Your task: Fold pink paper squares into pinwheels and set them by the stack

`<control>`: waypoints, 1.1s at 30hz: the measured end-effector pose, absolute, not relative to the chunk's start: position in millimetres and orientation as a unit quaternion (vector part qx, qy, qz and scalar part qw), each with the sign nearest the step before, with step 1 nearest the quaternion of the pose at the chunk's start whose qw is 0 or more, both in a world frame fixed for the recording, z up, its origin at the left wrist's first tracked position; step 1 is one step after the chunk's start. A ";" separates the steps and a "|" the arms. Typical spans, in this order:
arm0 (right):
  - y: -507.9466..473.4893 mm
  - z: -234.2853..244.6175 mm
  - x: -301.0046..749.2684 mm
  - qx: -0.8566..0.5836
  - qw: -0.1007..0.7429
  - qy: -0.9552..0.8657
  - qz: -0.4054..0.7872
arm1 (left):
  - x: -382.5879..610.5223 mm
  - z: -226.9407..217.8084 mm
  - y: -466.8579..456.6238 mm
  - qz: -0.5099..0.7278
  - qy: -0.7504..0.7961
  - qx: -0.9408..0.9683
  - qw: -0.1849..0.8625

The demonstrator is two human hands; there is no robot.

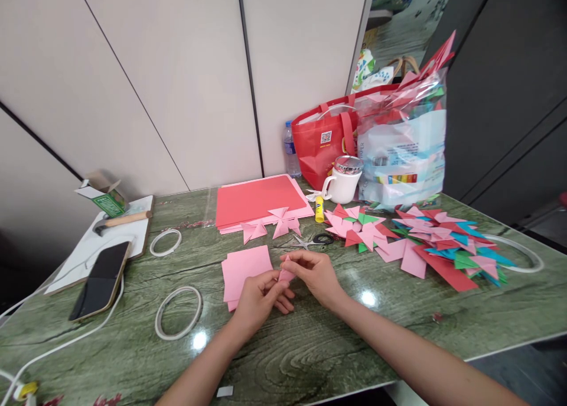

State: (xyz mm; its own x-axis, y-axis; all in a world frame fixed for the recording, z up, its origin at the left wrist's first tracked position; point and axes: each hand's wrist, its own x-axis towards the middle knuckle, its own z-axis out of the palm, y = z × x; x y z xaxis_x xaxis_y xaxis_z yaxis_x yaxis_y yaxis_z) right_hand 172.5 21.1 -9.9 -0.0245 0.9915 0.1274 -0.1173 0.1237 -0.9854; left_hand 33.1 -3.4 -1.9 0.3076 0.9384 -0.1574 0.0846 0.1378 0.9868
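Between my hands is a small folded piece of pink paper (286,271), mostly covered by the fingers. My left hand (261,296) pinches its lower part, and my right hand (312,273) grips its upper tip. Just left of them lies a stack of pink paper squares (245,270), partly under my left hand. Folded pink paper shapes (283,223) rest beyond the hands, by a pile of red and pink sheets (257,199). Scissors (312,242) with black handles and a yellow glue stick (319,209) are close behind my right hand.
Folded paper pieces (447,237) in several colours are heaped at right, before a stuffed clear bag (401,152), a white mug (344,184) and a red bag (319,146). Tape rolls (178,313), a phone (101,281), its cable and a hammer (121,221) lie at left.
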 end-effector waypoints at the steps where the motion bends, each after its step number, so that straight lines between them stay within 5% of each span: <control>1: 21.3 -9.6 172.6 -0.431 0.551 -0.502 0.508 | 33.2 -1.7 -3.6 0.360 0.467 0.550 0.591; 33: 20.7 -8.5 174.6 -0.416 0.541 -0.541 0.490 | 33.2 0.1 -3.6 0.367 0.446 0.553 0.601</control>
State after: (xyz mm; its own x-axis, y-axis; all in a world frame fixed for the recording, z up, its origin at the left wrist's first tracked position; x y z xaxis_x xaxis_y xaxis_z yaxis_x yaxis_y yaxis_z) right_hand 174.6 20.7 -8.5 -0.0669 0.9818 0.1776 -0.0805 0.1722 -0.9818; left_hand 33.2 -3.6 0.1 0.3341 0.9335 -0.1302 0.0523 0.1196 0.9914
